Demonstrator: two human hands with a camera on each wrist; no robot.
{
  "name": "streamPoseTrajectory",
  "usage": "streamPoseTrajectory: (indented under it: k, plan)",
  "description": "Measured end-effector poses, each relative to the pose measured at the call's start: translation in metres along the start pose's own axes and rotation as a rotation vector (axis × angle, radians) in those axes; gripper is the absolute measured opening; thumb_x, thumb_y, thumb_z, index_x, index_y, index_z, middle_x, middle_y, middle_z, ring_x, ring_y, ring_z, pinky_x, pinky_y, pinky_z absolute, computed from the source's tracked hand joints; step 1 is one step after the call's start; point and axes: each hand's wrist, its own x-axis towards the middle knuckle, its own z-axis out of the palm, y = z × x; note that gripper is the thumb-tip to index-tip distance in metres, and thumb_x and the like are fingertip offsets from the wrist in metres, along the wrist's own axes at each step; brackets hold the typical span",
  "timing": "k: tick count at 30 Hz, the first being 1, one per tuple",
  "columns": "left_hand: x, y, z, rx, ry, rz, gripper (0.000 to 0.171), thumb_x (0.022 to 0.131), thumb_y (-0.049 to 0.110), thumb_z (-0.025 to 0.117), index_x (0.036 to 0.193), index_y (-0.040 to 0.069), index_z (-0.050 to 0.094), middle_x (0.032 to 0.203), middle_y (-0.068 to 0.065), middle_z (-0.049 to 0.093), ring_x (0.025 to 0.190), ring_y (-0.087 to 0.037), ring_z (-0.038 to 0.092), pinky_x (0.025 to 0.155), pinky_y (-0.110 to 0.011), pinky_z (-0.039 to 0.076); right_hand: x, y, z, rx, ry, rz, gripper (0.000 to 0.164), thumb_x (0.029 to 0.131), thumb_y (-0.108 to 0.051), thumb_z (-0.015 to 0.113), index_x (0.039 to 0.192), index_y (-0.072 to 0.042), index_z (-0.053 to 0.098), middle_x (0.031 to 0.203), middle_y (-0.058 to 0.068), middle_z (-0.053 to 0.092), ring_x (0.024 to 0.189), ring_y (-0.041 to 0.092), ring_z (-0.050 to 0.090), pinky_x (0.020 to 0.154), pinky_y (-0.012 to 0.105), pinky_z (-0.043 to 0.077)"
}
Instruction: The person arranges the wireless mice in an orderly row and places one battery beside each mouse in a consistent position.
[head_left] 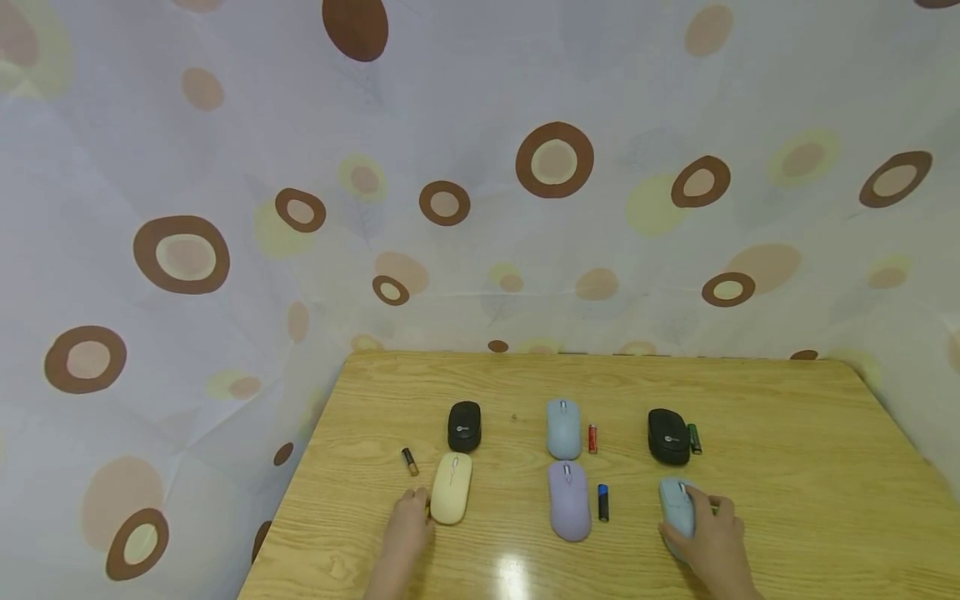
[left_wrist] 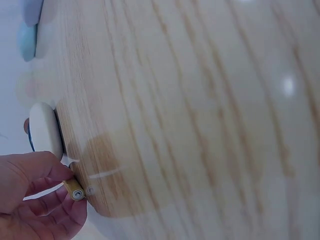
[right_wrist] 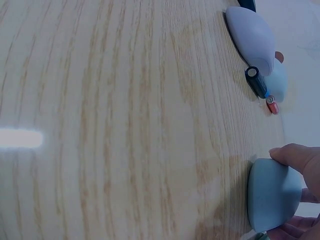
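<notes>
My left hand [head_left: 408, 527] pinches a yellowish battery [left_wrist: 75, 191] between thumb and fingers at the table surface, its round end facing the left wrist camera. Just right of that hand lies a pale yellow computer mouse [head_left: 452, 489]. A dark battery with a copper-coloured end [head_left: 409, 462] lies just beyond the same hand. My right hand [head_left: 716, 537] grips a light blue mouse [head_left: 677, 510] on the table, the thumb [right_wrist: 287, 154] on one side and the fingers on the other; part of the mouse is hidden by the hand.
Beyond the hands lie black mice [head_left: 464, 427] [head_left: 668, 437], another light blue mouse [head_left: 564, 429] and a purple mouse [head_left: 570, 502]. Red [head_left: 592, 439], blue-black [head_left: 603, 503] and green [head_left: 694, 439] batteries lie beside mice. Patterned cloth [head_left: 480, 250] hangs behind the wooden table [head_left: 810, 467].
</notes>
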Motion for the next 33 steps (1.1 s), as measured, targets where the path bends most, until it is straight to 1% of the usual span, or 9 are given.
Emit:
streamPoseTrajectory:
  k: [5, 8, 12, 16, 19, 24, 29, 33]
  plan:
    - [0.0, 0.0, 0.0, 0.001, -0.007, 0.005, 0.023, 0.072, -0.005, 0.068, 0.093, -0.001, 0.059, 0.086, -0.011, 0.057, 0.078, -0.028, 0.057, 0.068, -0.037, 0.051, 0.0, 0.0, 0.001, 0.0, -0.002, 0.003, 0.075, 0.078, -0.03, 0.068, 0.128, 0.012, 0.033, 0.114, 0.041, 0.027, 0.096, 0.056, 0.037, 0.069, 0.055, 0.044]
    - [-0.001, 0.0, 0.0, -0.015, -0.013, -0.009, 0.022, 0.072, -0.006, 0.068, 0.092, -0.001, 0.059, 0.086, -0.012, 0.056, 0.078, -0.028, 0.057, 0.068, -0.037, 0.051, 0.0, 0.0, 0.001, 0.001, -0.003, 0.002, 0.075, 0.078, -0.03, 0.068, 0.128, 0.012, 0.033, 0.114, 0.041, 0.027, 0.096, 0.056, 0.037, 0.068, 0.055, 0.044]
    - [0.001, 0.001, -0.003, -0.037, -0.004, -0.028, 0.021, 0.071, -0.008, 0.068, 0.088, -0.002, 0.058, 0.081, -0.011, 0.053, 0.073, -0.026, 0.055, 0.062, -0.035, 0.05, 0.0, 0.0, 0.0, 0.002, -0.002, -0.001, 0.074, 0.078, -0.03, 0.068, 0.128, 0.012, 0.033, 0.114, 0.041, 0.027, 0.095, 0.056, 0.037, 0.068, 0.054, 0.044]
    - [0.007, 0.005, -0.008, -0.05, 0.024, -0.033, 0.022, 0.069, -0.009, 0.068, 0.087, -0.005, 0.056, 0.077, -0.012, 0.051, 0.068, -0.023, 0.053, 0.056, -0.032, 0.047, 0.0, 0.0, 0.0, 0.001, 0.0, -0.003, 0.074, 0.078, -0.029, 0.068, 0.128, 0.012, 0.033, 0.114, 0.041, 0.027, 0.095, 0.056, 0.037, 0.068, 0.054, 0.044]
    - [0.015, 0.013, -0.015, -0.06, 0.032, -0.047, 0.023, 0.07, -0.008, 0.067, 0.089, -0.007, 0.055, 0.08, -0.015, 0.053, 0.068, -0.022, 0.052, 0.055, -0.031, 0.045, 0.0, 0.0, 0.0, 0.003, 0.0, -0.003, 0.075, 0.078, -0.03, 0.068, 0.128, 0.013, 0.033, 0.114, 0.041, 0.027, 0.095, 0.056, 0.037, 0.068, 0.055, 0.044]
    - [0.031, 0.032, -0.023, -0.075, 0.023, -0.066, 0.024, 0.069, -0.006, 0.066, 0.091, -0.006, 0.055, 0.081, -0.015, 0.053, 0.067, -0.022, 0.05, 0.058, -0.033, 0.046, -0.001, -0.001, 0.0, 0.009, 0.004, -0.007, 0.074, 0.078, -0.029, 0.068, 0.128, 0.013, 0.033, 0.114, 0.041, 0.027, 0.095, 0.056, 0.037, 0.068, 0.055, 0.044]
    - [0.049, 0.05, -0.023, -0.119, 0.034, -0.061, 0.024, 0.069, -0.004, 0.068, 0.09, -0.004, 0.056, 0.08, -0.014, 0.052, 0.069, -0.026, 0.052, 0.063, -0.042, 0.047, -0.002, -0.001, -0.001, 0.011, 0.007, -0.014, 0.074, 0.078, -0.029, 0.068, 0.128, 0.013, 0.033, 0.113, 0.04, 0.027, 0.095, 0.055, 0.037, 0.068, 0.055, 0.043]
    - [0.066, 0.061, -0.02, -0.115, 0.036, -0.045, 0.023, 0.072, -0.001, 0.07, 0.089, -0.003, 0.056, 0.082, -0.014, 0.054, 0.071, -0.026, 0.053, 0.064, -0.042, 0.047, -0.001, 0.0, 0.0, 0.012, 0.006, -0.013, 0.074, 0.078, -0.03, 0.068, 0.128, 0.013, 0.033, 0.113, 0.04, 0.027, 0.094, 0.055, 0.037, 0.068, 0.055, 0.043]
